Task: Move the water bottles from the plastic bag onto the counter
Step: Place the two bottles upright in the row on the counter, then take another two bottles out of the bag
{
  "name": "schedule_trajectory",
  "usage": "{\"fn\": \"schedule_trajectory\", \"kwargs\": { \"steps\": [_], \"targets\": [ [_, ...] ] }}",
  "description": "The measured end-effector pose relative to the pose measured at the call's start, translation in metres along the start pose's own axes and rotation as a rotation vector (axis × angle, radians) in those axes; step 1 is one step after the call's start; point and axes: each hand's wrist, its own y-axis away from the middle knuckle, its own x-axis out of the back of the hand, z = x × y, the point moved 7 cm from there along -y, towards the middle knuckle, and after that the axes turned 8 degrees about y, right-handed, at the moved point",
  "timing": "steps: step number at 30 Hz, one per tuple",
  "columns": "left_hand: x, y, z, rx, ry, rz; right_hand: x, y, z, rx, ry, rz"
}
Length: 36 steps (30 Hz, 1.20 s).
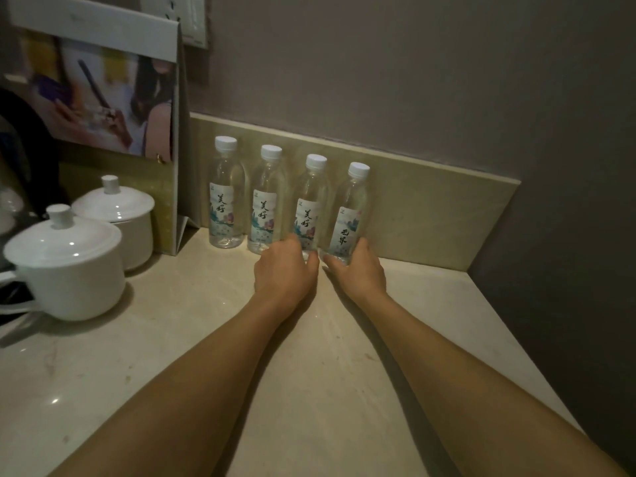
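Four bottles stand along the worktop's [241,339] back edge. Left hand [285,266] grips the third bottle [309,204], right hand [358,270] the fourth bottle [351,215]. Bare worktop lies rightward.

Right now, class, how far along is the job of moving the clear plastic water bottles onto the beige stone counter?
Done: four clear plastic water bottles with white caps stand upright in a row on the beige stone counter by the backsplash. In hand: the left hand holds the third bottle's base; the right hand holds the fourth's. Left: letting go. No plastic bag is in view, so more bottles cannot be ruled out.
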Motion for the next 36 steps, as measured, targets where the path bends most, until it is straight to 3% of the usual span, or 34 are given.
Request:
{"fn": "schedule_trajectory", "kwargs": {
  "steps": [6, 14, 24, 30, 36],
  "targets": [
    [-0.006, 0.002, 0.046, -0.113, 0.120, -0.037, 0.045, 0.001, 0.014, 0.008, -0.138, 0.057],
    [-0.035, 0.033, 0.171, -0.274, 0.248, -0.053, 0.155, 0.022, 0.088, -0.024, -0.207, 0.226],
    [-0.121, 0.152, 0.359, -0.444, 0.307, -0.171, 0.315, 0.092, 0.272, -0.117, -0.210, 0.496],
    [-0.172, 0.244, 0.453, -0.505, 0.328, -0.223, 0.390, 0.149, 0.386, -0.184, -0.221, 0.559],
    [-0.224, 0.318, 0.524, -0.524, 0.339, -0.376, 0.428, 0.196, 0.474, -0.290, -0.228, 0.570]
  ]
}}
